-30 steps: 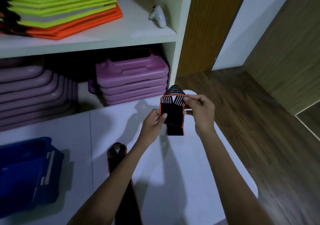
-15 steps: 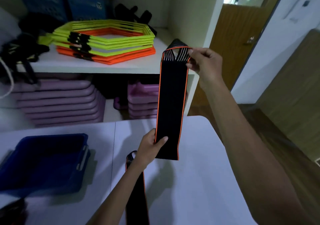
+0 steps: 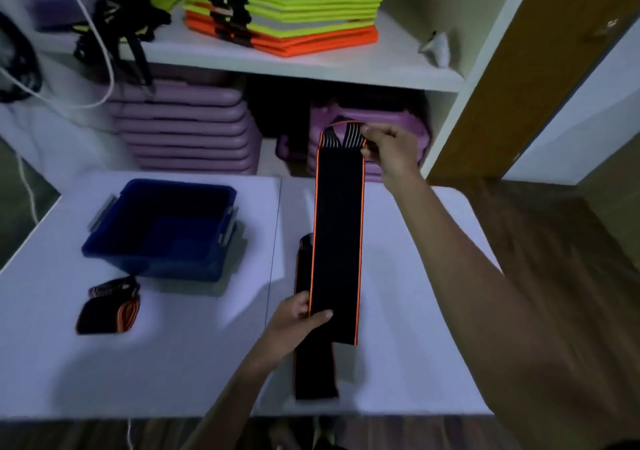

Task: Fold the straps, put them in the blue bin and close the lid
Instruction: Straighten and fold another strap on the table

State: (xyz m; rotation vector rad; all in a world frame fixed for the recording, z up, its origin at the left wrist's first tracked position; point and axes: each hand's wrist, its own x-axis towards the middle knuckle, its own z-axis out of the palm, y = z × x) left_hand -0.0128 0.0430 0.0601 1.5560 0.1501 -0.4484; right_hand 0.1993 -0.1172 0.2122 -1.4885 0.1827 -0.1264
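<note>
The left hand (image 3: 294, 321) pinches the near end of a black, orange-edged strap (image 3: 337, 235), thumb on the front face and the other fingers (image 3: 300, 302) behind it. The right hand (image 3: 389, 153) grips the far end at the ribbed, looped tip, fingers closed on its right corner. Between the two hands the strap hangs stretched and flat above the bench (image 3: 194, 345), running from about 6 o'clock up to 12 o'clock.

To fold it well, I would judge the strap wants to stay taut and untwisted, with the looped end carried down onto the near end so the orange edges line up; a slack middle would likely skew the fold.

A second strap (image 3: 313, 373) lies flat on the bench directly beneath the held one, partly hidden by it, and could be caught up if the hands drop low. At 9 o'clock from the left hand sits a folded strap (image 3: 109, 306) on the bench, not yet binned. The blue bin (image 3: 162, 228) stands open at about 10 o'clock, well apart from the hands, its inside apparently empty, though it is dark. No lid is visible. Behind, the shelf (image 3: 311, 68) carries stacked yellow and orange frames (image 3: 284, 9) and, below it, purple stacked cases (image 3: 187, 127); none blocks the way to the bin.
</note>
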